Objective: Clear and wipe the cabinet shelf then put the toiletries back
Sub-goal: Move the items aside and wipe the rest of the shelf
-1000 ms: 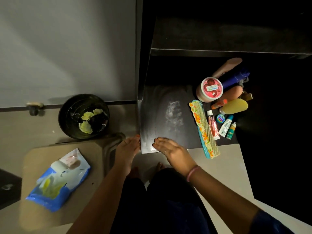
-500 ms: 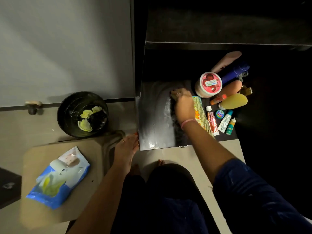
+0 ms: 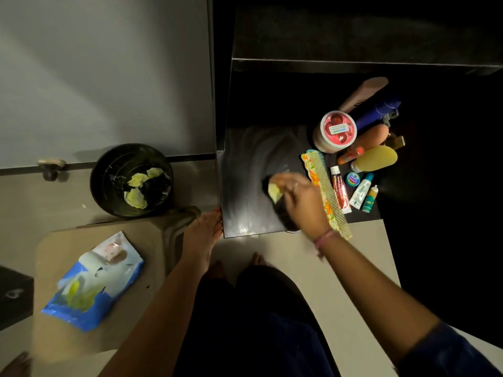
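The dark cabinet shelf shows wet streaks on its left half. My right hand grips a pale yellow wipe and presses it on the shelf's middle, blurred with motion. My left hand rests on the shelf's front left corner, fingers straight. Toiletries are grouped on the shelf's right: a floral comb, a pink-lidded jar, a red tube, a small blue tin, two small tubes, and several bottles lying behind.
A black bin with used yellow wipes stands on the floor to the left. A blue wipes pack lies on a beige stool at lower left. A white wall is behind, an upper shelf edge above.
My right hand swept from the shelf's front edge to its back beside the jar, then came back toward the middle with the wipe. The left hand stayed at the corner.
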